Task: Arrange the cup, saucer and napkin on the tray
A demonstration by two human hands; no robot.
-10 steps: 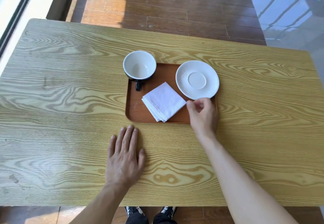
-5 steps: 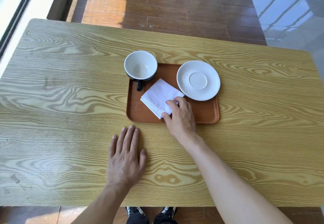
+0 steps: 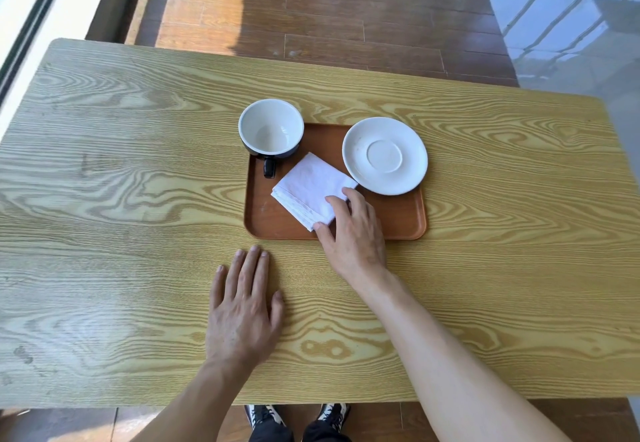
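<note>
A brown tray lies in the middle of the wooden table. A dark cup with a white inside stands upright at the tray's far left corner, its handle toward me. A white saucer rests on the far right part, overhanging the rim. A folded white napkin lies diamond-wise in the tray's middle. My right hand rests on the napkin's near right corner, thumb and fingers touching its edges. My left hand lies flat on the table just in front of the tray, fingers apart, holding nothing.
The wooden table has bare surface left and right of the tray. Beyond its far edge is brown plank floor, with a window frame at the left. My shoes show under the near edge.
My right hand left the saucer's near edge and moved left onto the napkin, which shifted slightly toward the cup. The left hand has stayed flat on the table.
</note>
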